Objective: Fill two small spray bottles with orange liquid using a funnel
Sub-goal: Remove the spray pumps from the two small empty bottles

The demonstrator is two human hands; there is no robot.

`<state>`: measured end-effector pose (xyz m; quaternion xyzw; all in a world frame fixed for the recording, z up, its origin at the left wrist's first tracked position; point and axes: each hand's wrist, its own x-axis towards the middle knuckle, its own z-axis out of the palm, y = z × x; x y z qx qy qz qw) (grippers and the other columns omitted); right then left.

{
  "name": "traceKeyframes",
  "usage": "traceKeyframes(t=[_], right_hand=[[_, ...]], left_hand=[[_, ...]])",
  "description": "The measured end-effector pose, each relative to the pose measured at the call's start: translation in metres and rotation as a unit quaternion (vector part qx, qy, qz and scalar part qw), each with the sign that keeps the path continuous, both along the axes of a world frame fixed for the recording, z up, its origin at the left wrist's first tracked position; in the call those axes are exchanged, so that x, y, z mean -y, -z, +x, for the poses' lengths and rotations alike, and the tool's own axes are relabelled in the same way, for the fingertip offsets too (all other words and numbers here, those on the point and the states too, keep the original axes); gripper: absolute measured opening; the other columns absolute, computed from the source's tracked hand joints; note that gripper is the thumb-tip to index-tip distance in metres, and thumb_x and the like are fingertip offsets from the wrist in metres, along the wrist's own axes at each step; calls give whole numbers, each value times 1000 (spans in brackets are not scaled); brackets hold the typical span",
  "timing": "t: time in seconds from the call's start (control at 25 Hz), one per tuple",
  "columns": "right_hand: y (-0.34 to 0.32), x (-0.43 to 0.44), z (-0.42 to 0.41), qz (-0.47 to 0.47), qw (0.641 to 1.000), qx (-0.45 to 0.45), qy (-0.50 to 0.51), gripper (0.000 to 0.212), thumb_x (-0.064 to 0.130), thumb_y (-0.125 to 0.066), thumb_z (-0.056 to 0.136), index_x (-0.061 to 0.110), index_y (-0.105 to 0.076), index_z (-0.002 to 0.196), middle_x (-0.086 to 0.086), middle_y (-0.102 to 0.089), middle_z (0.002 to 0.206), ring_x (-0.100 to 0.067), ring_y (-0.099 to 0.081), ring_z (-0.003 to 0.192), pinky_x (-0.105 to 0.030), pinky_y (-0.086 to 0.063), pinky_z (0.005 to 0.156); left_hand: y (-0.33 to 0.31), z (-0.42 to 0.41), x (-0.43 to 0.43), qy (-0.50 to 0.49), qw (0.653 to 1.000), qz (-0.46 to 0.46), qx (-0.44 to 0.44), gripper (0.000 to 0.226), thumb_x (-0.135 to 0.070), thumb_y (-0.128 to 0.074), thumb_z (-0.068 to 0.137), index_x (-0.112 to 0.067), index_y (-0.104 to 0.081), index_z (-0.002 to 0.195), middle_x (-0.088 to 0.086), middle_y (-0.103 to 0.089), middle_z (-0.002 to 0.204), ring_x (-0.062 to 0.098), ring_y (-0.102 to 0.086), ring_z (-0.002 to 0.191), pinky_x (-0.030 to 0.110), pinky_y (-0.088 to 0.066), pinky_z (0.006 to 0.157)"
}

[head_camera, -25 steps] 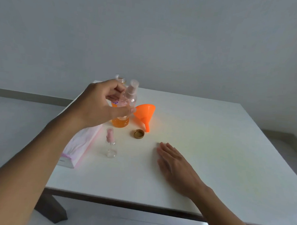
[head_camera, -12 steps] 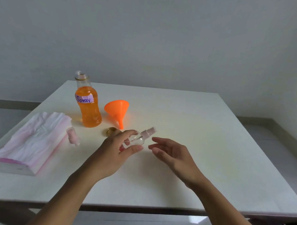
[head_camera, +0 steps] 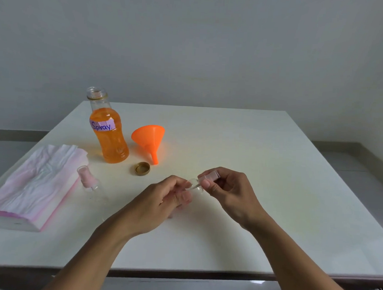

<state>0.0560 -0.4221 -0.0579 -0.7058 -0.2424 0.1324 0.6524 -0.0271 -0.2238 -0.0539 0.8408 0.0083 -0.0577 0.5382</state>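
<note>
My left hand [head_camera: 161, 200] holds a small clear spray bottle [head_camera: 195, 187] by its body, tilted to the right above the table. My right hand [head_camera: 228, 190] pinches that bottle's pink spray cap [head_camera: 209, 177]. A second small spray bottle [head_camera: 89, 182] with a pink cap stands at the left, beside the tissue pack. Behind it stands an open bottle of orange liquid [head_camera: 108, 134] labelled "Spray". An orange funnel [head_camera: 150, 138] lies on its side to the right of that bottle.
A gold bottle cap [head_camera: 142, 168] lies in front of the funnel. A pink and white tissue pack [head_camera: 30, 186] sits at the left edge of the white table [head_camera: 272, 192]. A grey wall rises behind the table.
My right hand has closed on the pink cap of the small bottle held in my left hand. Both hands have shifted slightly right with it. A second ago my left hand carried it near the orange bottle.
</note>
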Motion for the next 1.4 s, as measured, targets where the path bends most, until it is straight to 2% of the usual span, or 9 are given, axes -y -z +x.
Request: traceKeyframes(t=[0.32,0.48,0.6,0.68,0.88,1.04,1.12,1.24,1.4], right_hand=[[-25,19,10,3,997,-38,-67,37,20,-74,90,18,-68,127,-4,-75,110,-16,-68,90,-26,-52,75],[-25,15,8,-143,988,42,41,45,62,-62,89,21,-79,87,3,-75,76,-8,-63,62,-23,-48,60],[-24,22,11,-134,989,53,-4,11,32,-75,91,22,-79,93,-1,-77,84,-12,-71,74,-29,-58,69],[-26,30,14,-136,987,62,-63,24,20,-77,89,29,-74,112,5,-75,103,-12,-72,96,-28,-59,84],[-25,23,9,-195,980,29,8,47,68,-60,86,25,-78,92,0,-77,84,-16,-75,72,-36,-59,69],[-24,28,10,-195,977,81,-19,11,35,-73,91,26,-77,96,2,-77,86,-15,-74,79,-40,-62,76],[-27,33,9,-182,979,79,-54,31,24,-79,86,33,-71,114,12,-75,105,-8,-72,96,-32,-61,85],[-28,32,3,-189,981,38,-34,55,56,-77,79,37,-62,129,16,-71,114,-6,-73,95,-30,-62,80],[-26,31,4,-207,976,68,26,34,53,-66,90,22,-78,89,1,-77,78,-16,-74,64,-33,-58,63]], left_hand=[[-1,4,6,-6,999,-26,22,34,-53,-53,89,-38,-56,119,-12,-70,104,8,-65,94,29,-56,77],[3,6,10,-10,997,68,41,38,-60,-52,88,-44,-50,123,-24,-62,117,-1,-59,108,28,-54,89],[4,7,11,-9,995,89,53,38,-60,-52,88,-45,-49,123,-25,-61,121,-7,-57,109,24,-52,90],[4,7,11,-6,993,101,55,39,-61,-51,88,-47,-48,124,-27,-58,127,-9,-54,112,20,-49,90],[4,7,12,-5,990,130,59,43,-61,-50,86,-46,-45,126,-23,-57,126,1,-56,111,23,-52,89],[4,7,11,1,990,131,51,44,-60,-51,86,-43,-47,126,-20,-58,126,1,-56,113,28,-53,92],[4,7,11,2,989,136,54,43,-61,-50,87,-43,-47,126,-20,-58,126,-1,-56,112,27,-53,90],[2,8,13,0,987,149,64,42,-60,-50,88,-44,-45,126,-20,-58,124,-1,-56,108,24,-53,86],[3,7,17,5,986,156,60,44,-61,-50,87,-43,-45,127,-18,-57,127,4,-57,111,27,-53,88]])
